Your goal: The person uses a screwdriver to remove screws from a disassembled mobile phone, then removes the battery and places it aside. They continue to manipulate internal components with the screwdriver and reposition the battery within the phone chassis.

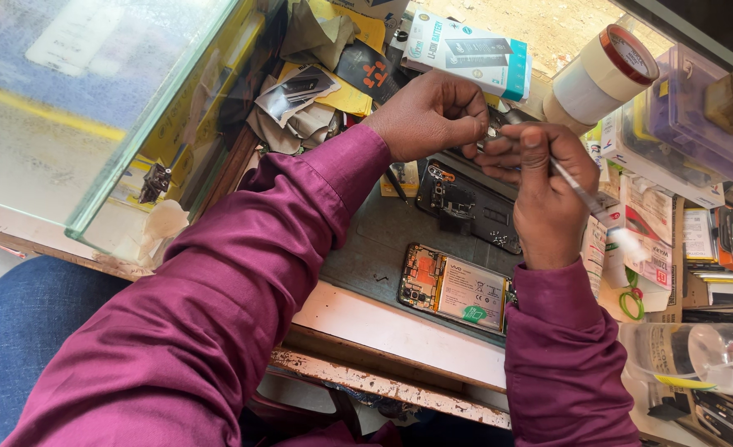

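Head view: the left hand (pixel 433 112) pinches a small part (pixel 491 132) in a closed grip above the tabletop (pixel 366 248), steadying it for the brush (pixel 586 199) gripped in the right hand (pixel 544 194), while the opened phone (pixel 453 290) lies below.

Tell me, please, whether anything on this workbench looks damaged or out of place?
The phone lies opened with its battery and circuit board bare, and its dark back cover sits apart beside it. The bench edge shows chipped, peeling paint.
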A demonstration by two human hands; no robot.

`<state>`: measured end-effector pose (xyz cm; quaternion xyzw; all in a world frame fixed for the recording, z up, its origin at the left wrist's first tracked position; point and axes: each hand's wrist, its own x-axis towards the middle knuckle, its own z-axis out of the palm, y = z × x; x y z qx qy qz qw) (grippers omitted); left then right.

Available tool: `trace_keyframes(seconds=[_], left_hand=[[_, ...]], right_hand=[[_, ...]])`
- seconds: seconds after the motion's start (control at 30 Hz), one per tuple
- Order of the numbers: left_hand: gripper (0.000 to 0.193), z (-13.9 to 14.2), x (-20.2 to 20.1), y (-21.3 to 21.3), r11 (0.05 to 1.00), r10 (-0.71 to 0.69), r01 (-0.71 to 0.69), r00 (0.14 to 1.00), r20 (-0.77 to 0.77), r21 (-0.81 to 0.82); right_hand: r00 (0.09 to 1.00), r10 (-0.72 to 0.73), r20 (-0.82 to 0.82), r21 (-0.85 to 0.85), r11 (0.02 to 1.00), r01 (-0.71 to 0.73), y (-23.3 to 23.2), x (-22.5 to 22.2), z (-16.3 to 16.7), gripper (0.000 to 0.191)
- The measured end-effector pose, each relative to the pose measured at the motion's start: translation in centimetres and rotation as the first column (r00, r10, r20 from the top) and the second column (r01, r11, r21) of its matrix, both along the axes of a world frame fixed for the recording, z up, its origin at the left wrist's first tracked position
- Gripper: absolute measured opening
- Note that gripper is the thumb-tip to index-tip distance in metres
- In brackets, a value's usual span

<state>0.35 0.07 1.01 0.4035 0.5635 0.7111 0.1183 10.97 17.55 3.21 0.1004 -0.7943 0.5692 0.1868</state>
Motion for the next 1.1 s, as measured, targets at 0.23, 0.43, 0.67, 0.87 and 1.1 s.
trace_keyframes(seconds=[0.23,0.43,0.67,0.87,1.1], left_hand=[[0.009,-0.23,-0.02,0.08,0.999,-0.039,0.039,0.999,0.036,0.014],[0.010,-0.50,-0.13,0.30,0.999,-0.033,0.034,0.999,0.024,-0.026],[0.014,-0.41,-0.19,0.05,0.997,-0.074,0.074,0.997,0.026,0.031],[0.014,-0.39,-0.23,0.05,0.998,-0.070,0.069,0.997,0.036,0.014],[0.013,-0.38,-0.24,0.25,1.000,0.019,-0.019,0.999,0.038,0.005]], right_hand=[[0.996,0.079,-0.034,0.121,0.990,-0.074,-0.56,0.35,0.09,0.015],[0.997,0.067,-0.042,0.094,0.994,-0.063,-0.63,0.35,0.04,0.010],[0.996,0.035,-0.084,0.140,0.990,-0.023,-0.21,0.30,0.08,0.010],[0.986,0.017,-0.165,0.110,0.994,0.002,-0.52,0.27,0.46,0.027],[0.992,-0.044,-0.122,-0.043,0.998,0.039,0.18,0.22,0.67,0.037]])
